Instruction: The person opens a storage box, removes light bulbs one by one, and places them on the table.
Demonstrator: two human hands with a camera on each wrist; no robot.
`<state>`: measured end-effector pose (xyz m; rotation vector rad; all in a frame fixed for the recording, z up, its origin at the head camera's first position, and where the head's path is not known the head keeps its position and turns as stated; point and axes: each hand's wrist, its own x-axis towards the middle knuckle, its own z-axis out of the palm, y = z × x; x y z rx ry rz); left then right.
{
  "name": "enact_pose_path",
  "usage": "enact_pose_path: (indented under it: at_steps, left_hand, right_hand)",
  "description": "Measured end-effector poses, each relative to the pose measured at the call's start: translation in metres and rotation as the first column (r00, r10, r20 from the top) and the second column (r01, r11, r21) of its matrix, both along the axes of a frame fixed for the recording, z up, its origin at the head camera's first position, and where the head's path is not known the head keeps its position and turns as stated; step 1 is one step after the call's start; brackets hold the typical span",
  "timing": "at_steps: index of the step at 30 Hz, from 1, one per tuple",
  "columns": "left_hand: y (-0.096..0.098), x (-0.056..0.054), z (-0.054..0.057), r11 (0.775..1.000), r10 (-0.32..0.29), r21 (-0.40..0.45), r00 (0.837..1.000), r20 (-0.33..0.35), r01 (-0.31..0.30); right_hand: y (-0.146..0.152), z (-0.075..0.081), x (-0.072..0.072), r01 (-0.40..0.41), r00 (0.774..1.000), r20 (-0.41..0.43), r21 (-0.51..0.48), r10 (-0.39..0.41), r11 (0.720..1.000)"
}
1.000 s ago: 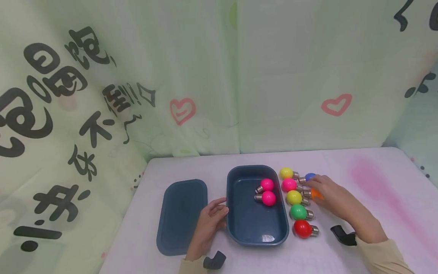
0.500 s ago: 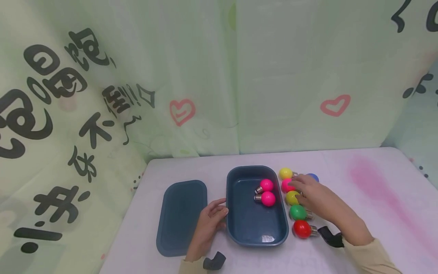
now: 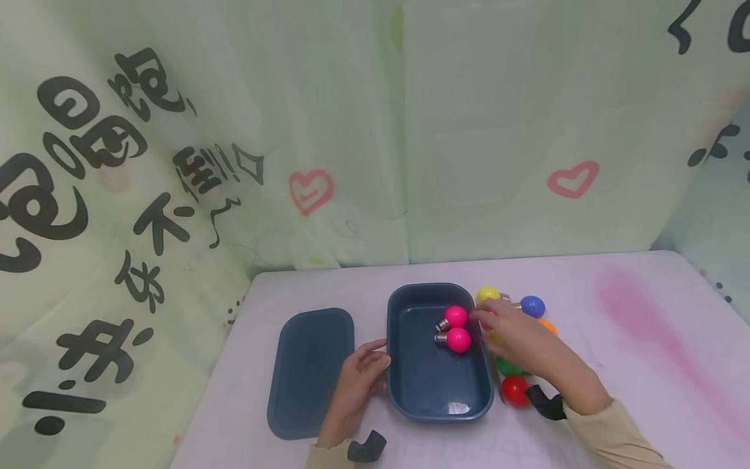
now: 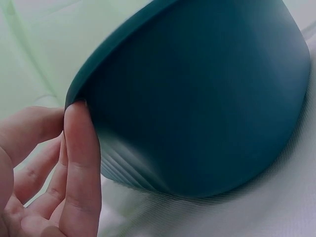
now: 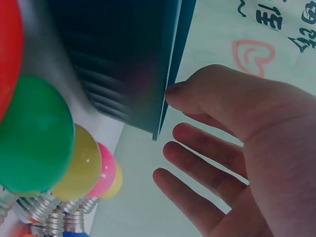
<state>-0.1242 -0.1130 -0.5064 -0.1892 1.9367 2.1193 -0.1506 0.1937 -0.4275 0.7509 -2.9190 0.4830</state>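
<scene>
In the left wrist view, my left hand [image 4: 59,168] pinches the rim of a dark blue plastic container [image 4: 197,98] between thumb and finger. The head view shows that hand [image 3: 357,384] at the container's left side. Two pink light bulbs [image 3: 459,340] lie inside. My right hand [image 3: 515,332] reaches over the right rim, partly covering a row of coloured bulbs. Its fingers are extended and apart in the right wrist view, with nothing between them, the thumb right at the rim. Green [image 5: 37,143], yellow [image 5: 84,168] and pink [image 5: 106,173] bulbs stand out beside the container.
A flat dark blue lid [image 3: 310,378] lies left of the container. Beyond my right hand sit a blue bulb [image 3: 532,306] and a yellow bulb [image 3: 487,294]; a red bulb [image 3: 516,391] is nearer me. A printed curtain [image 3: 469,130] hangs behind the table.
My right hand has moved left from the blue and orange bulbs, across the row, to the container's right rim. The left hand stays at the left rim.
</scene>
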Motion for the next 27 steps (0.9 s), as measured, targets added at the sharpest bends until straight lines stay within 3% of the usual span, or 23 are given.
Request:
enact_pose_path:
  at_steps: [12, 23, 27]
  left_hand:
    - [0.000, 0.000, 0.001, 1.000, 0.004, -0.004, 1.000, -0.005, -0.004]
    - [0.000, 0.000, 0.002, 1.000, -0.006, 0.004, 1.000, -0.012, 0.006]
    - [0.000, 0.000, 0.002, 1.000, -0.003, 0.004, 1.000, -0.008, 0.003]
  right_hand:
    - [-0.016, -0.004, -0.002, -0.075, 0.995, -0.066, 0.062, 0.079, 0.995]
    - [-0.028, -0.011, -0.007, -0.137, 0.989, -0.039, 0.062, 0.139, 0.989]
    - [-0.031, -0.012, -0.008, -0.141, 0.990, 0.006, 0.075, 0.141, 0.987]
